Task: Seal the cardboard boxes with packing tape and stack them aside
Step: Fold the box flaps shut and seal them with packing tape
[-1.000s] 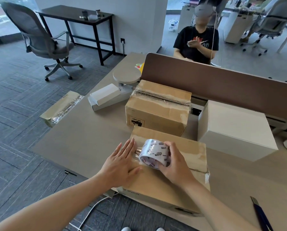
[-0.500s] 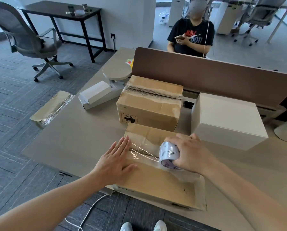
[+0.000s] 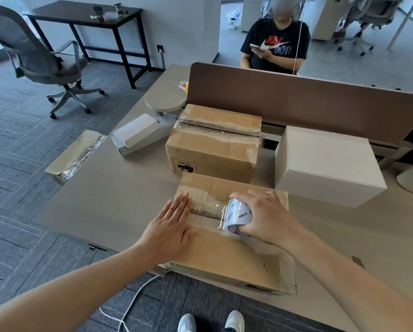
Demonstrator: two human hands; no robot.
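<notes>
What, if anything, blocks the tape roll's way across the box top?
Nothing visible. The right hand grips the tape roll on the near box; only that hand hides part of the top ahead.

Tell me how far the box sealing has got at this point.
Done: the far box has tape along its top seam. In hand: on the near box, the left hand presses the strip flat, the right hand grips the roll, and the strip covers part of the seam. Left: finish and cut this strip, then stack; the boxes sit side by side.
</notes>
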